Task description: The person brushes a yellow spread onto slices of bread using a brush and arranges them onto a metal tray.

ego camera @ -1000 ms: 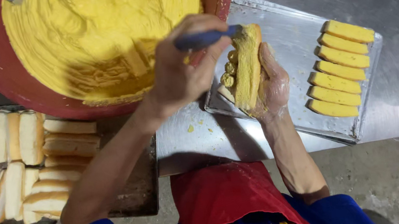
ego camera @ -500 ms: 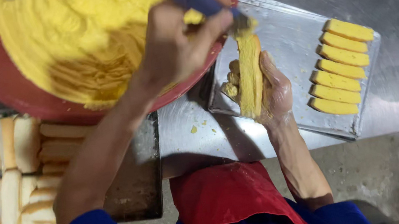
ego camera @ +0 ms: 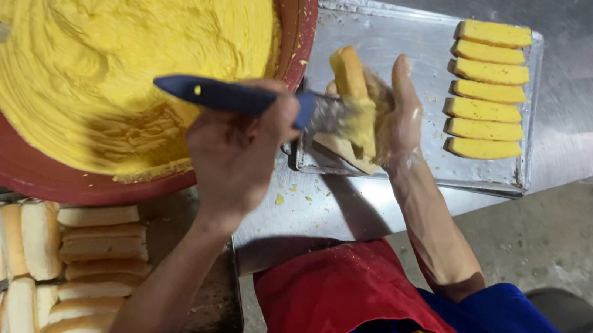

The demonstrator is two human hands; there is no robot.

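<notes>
While my left hand grips the blue-handled metal spreading knife and my gloved right hand clasps the pale oblong bread slice above the steel baking tray, I judge spreading underway; next needs steady coating strokes.

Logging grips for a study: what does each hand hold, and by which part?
Left hand grips the knife by its blue handle. Right hand cradles a bread piece along its side.
</notes>
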